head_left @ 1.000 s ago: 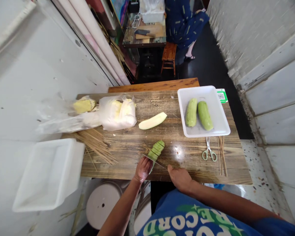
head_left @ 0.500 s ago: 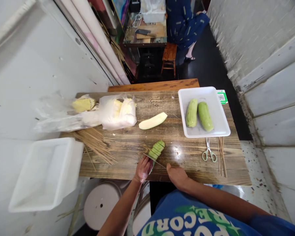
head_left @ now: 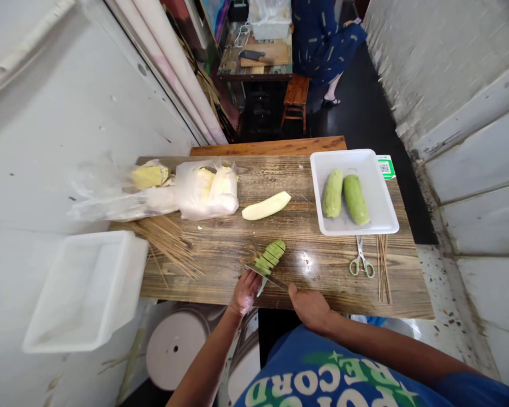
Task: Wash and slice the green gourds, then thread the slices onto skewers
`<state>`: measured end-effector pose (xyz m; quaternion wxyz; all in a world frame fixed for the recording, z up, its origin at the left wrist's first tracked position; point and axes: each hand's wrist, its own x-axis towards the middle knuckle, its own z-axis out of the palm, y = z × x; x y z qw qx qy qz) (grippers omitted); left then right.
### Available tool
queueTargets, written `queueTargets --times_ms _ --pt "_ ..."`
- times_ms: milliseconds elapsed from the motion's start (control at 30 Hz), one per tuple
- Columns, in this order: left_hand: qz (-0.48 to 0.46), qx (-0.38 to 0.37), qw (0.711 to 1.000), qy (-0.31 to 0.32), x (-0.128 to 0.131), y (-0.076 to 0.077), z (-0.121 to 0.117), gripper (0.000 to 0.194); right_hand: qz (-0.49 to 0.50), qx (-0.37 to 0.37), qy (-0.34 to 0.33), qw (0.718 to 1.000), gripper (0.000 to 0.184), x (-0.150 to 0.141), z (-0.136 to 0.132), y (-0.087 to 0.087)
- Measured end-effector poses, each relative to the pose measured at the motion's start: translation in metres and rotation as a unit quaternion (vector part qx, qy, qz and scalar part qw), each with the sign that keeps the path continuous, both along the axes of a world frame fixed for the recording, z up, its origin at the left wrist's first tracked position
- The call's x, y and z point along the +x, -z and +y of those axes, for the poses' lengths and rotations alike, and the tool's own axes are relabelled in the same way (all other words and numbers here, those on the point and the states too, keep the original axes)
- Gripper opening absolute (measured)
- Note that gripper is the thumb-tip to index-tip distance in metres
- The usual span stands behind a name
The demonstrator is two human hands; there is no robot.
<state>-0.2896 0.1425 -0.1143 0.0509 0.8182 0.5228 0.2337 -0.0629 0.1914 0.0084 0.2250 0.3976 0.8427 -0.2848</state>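
Observation:
A green zucchini half [head_left: 272, 254], cut side down on the wooden table, has several crosswise slits along its far part. My left hand [head_left: 245, 291] is closed on its near end, with the fingertips beside the blade. My right hand [head_left: 310, 306] is wrapped round the handle of a knife [head_left: 268, 276], whose thin blade lies across the zucchini just in front of my left fingers. The handle is hidden in my fist. Farther back lies another zucchini half [head_left: 266, 207], its pale cut face up.
A white tray [head_left: 384, 220] at the right holds two whole zucchini [head_left: 356, 199]. Scissors [head_left: 360, 261] and several wooden skewers [head_left: 383, 271] lie before it. More skewers [head_left: 169, 246], plastic bags [head_left: 207, 198] and a white bin [head_left: 72, 294] are at left. A person [head_left: 326, 39] sits beyond.
The knife and my left fingers have shifted slightly toward the zucchini's near end, and another slit shows behind the blade. The whole view has shifted a little.

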Motion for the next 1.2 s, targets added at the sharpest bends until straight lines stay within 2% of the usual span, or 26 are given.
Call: queueTargets --times_ms 400,800,933,1100,1200 --pt "-0.015 0.021 1.0 -0.011 0.001 0.002 0.0 0.026 0.002 -0.012 0.004 1.0 0.023 0.001 0.001 0.004" --pt "-0.023 0.023 0.999 -0.023 0.003 -0.002 -0.003 0.03 -0.032 -0.006 0.007 0.999 0.023 -0.01 0.003 0.021" --pt "-0.007 0.006 0.999 -0.032 -0.002 0.001 -0.011 0.033 -0.025 -0.005 -0.002 1.0 0.024 -0.006 0.003 0.018" --pt "-0.016 0.026 0.999 -0.019 -0.005 0.013 -0.019 0.03 -0.009 -0.006 -0.012 1.0 0.025 -0.002 -0.002 0.007" --pt "-0.008 -0.006 1.0 -0.016 -0.005 0.014 -0.019 0.027 -0.003 -0.008 -0.016 1.0 0.024 -0.001 -0.006 0.004"
